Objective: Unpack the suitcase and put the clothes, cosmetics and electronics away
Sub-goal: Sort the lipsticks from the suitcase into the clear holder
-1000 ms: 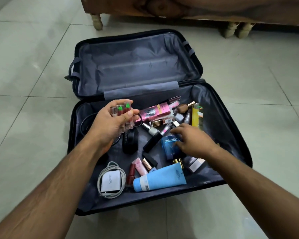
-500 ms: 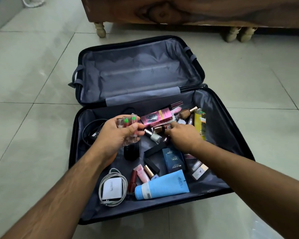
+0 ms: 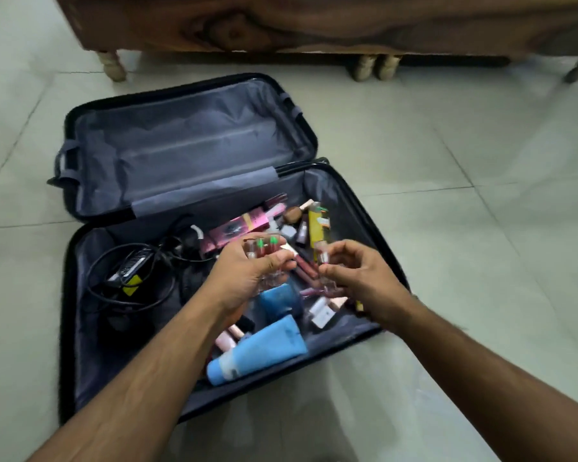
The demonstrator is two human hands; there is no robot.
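The suitcase lies open on the floor, its far half bare, its near half strewn with cosmetics and cables. Over the near half the left hand grips a cluster of small clear bottles, fingers curled round them with the green-marked tops standing upward. Just to its right, the right hand pinches one more small bottle between thumb and fingertips, also held roughly upright. The two hands sit close together, nearly touching (a handover into the left fist looks likely, to my eye). So the single bottle lies just right of the left fingers, its long axis parallel to those already held.

Below the hands are a pale blue tube lying slantwise by the near wall, a pink box, a yellow bottle and a black charger with tangled cable on the left. The picture is blurred; labels are unreadable, and whatever lies under the wrists is hidden. A wooden bed frame stands beyond.
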